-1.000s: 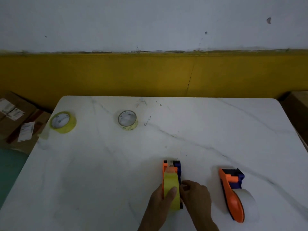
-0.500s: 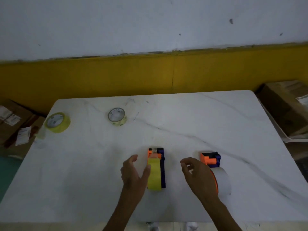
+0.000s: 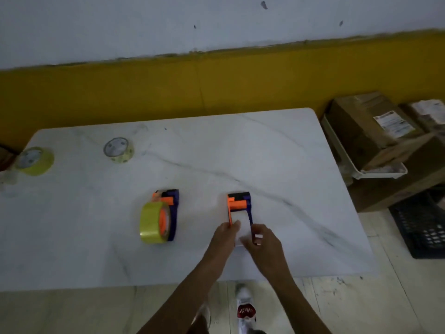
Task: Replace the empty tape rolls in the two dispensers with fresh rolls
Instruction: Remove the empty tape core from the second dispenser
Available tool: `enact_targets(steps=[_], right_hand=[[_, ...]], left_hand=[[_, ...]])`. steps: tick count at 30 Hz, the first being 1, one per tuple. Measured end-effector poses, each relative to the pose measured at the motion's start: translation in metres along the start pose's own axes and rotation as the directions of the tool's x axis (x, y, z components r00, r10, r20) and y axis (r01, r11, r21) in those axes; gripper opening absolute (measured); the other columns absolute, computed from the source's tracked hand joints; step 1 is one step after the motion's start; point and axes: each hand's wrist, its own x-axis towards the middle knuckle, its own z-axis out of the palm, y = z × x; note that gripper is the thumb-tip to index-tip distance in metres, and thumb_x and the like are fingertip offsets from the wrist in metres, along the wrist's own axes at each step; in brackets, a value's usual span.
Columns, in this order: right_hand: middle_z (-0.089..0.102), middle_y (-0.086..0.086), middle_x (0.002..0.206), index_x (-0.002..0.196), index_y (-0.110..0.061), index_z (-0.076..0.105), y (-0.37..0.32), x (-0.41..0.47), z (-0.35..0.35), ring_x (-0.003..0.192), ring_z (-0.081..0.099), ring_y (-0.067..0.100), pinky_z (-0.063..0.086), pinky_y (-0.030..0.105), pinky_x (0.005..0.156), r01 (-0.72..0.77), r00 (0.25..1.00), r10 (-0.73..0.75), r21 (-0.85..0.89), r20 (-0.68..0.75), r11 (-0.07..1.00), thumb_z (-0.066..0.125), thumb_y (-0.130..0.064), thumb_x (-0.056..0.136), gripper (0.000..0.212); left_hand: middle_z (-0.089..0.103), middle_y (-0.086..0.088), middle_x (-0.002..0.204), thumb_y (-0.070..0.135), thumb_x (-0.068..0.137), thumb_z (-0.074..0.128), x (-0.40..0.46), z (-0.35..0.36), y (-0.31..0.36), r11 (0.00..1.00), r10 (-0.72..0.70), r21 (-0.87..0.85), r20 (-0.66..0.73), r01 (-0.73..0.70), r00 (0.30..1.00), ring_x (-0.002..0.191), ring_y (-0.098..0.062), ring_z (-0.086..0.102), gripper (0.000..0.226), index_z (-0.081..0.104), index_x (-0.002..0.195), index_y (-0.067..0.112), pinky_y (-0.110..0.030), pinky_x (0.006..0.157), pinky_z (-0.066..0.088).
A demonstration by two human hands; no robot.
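Observation:
Two orange and blue tape dispensers sit on the white marble table (image 3: 277, 153). The left dispenser (image 3: 169, 208) lies on its side with a yellow tape roll (image 3: 150, 222) on it, and no hand touches it. The right dispenser (image 3: 239, 207) holds a clear whitish roll (image 3: 242, 224). My left hand (image 3: 227, 233) grips its left side and my right hand (image 3: 260, 239) grips its right side near the roll. A yellow tape roll (image 3: 36, 160) lies at the table's far left, and a thinner pale roll (image 3: 118, 149) lies right of it.
Cardboard boxes (image 3: 375, 131) with labels and a white tray (image 3: 375, 173) stand right of the table. A black plastic crate (image 3: 423, 222) is on the floor at the right edge. A shoe (image 3: 245, 309) shows below the table's front edge. A yellow wall band runs behind.
Both hands left the dispenser with the yellow roll and moved right onto the dispenser with the clear roll. The yellow-roll dispenser now lies on its side. The camera view shifted right.

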Motion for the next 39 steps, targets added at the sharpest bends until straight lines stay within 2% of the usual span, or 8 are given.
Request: enact_targets(steps=[8,14,18,22,26,29,33,39], right_hand=[[0.069,-0.011,0.095,0.102,-0.023,0.065,-0.006,0.001,-0.003,0.080,0.068,0.006,0.056,0.017,0.072,0.139,0.982,-0.117,0.146,-0.150,0.979,0.073,-0.032,0.081,0.024],[0.065,-0.016,0.089,0.105,-0.022,0.065,-0.017,0.005,-0.046,0.079,0.062,-0.002,0.047,0.011,0.070,0.132,0.965,-0.078,0.208,-0.250,0.969,0.069,-0.033,0.084,0.024],[0.072,0.004,0.108,0.119,-0.016,0.066,-0.022,0.018,-0.059,0.098,0.067,0.018,0.057,0.045,0.089,0.145,0.962,-0.077,0.253,-0.261,0.957,0.069,-0.039,0.083,0.043],[0.074,0.000,0.107,0.116,-0.022,0.068,-0.045,0.028,-0.044,0.099,0.070,0.017,0.059,0.049,0.087,0.158,0.978,-0.099,0.345,-0.182,0.925,0.069,-0.054,0.075,0.052],[0.077,0.003,0.099,0.105,-0.023,0.072,-0.082,0.039,0.000,0.093,0.073,0.020,0.060,0.049,0.083,0.156,0.987,-0.153,0.397,-0.041,0.905,0.065,-0.043,0.084,0.031],[0.075,0.012,0.096,0.112,-0.010,0.068,-0.115,0.049,0.051,0.093,0.072,0.028,0.063,0.045,0.076,0.152,0.982,-0.184,0.416,0.039,0.897,0.064,-0.041,0.086,0.041],[0.070,0.017,0.073,0.095,-0.009,0.073,-0.163,0.058,0.127,0.075,0.070,0.027,0.063,0.035,0.067,0.127,0.972,-0.206,0.486,0.113,0.865,0.060,-0.024,0.092,0.020],[0.071,0.009,0.106,0.119,-0.013,0.065,-0.229,0.073,0.257,0.092,0.072,0.023,0.062,0.031,0.076,0.113,0.962,-0.208,0.433,0.178,0.894,0.057,-0.021,0.094,0.027]], left_hand=[[0.072,-0.014,0.094,0.019,0.087,0.058,0.004,-0.011,0.032,0.997,0.034,0.073,-0.021,-0.032,0.999,0.093,-0.031,0.069,0.013,0.070,0.081,0.017,-0.042,0.089,0.056],[0.069,-0.013,0.101,0.014,0.091,0.054,0.003,-0.015,0.030,0.999,0.035,-0.025,0.003,-0.034,0.999,0.098,-0.031,0.067,0.013,0.065,0.098,0.011,-0.038,0.085,0.056],[0.068,-0.026,0.112,0.014,0.081,0.058,0.001,-0.013,0.008,1.000,0.004,-0.007,0.064,-0.003,0.998,0.096,-0.030,0.066,0.024,0.067,0.101,0.004,-0.049,0.097,0.052],[0.061,-0.008,0.114,0.034,0.077,0.063,0.002,-0.028,0.005,0.975,0.076,0.202,0.081,-0.091,0.994,0.100,-0.020,0.060,0.055,0.052,0.125,0.009,-0.045,0.100,0.050],[0.030,0.026,0.136,0.037,0.076,0.073,-0.010,-0.073,0.025,0.866,0.440,0.275,-0.019,-0.419,0.898,0.127,0.003,0.034,0.094,0.012,0.146,0.028,-0.016,0.103,0.034],[0.033,0.025,0.133,0.039,0.071,0.076,0.000,-0.125,0.037,0.739,0.620,0.396,-0.082,-0.545,0.780,0.125,0.005,0.034,0.088,0.023,0.141,0.031,-0.006,0.102,0.035],[0.048,0.020,0.123,0.029,0.068,0.081,0.025,-0.209,0.038,0.834,0.550,0.173,-0.181,-0.524,0.815,0.111,0.007,0.051,0.067,0.039,0.116,0.048,-0.016,0.088,0.052],[0.055,0.011,0.123,0.030,0.063,0.084,0.062,-0.368,0.034,0.877,0.479,0.181,-0.263,-0.445,0.837,0.110,-0.002,0.056,0.072,0.044,0.123,0.029,-0.027,0.091,0.053]])
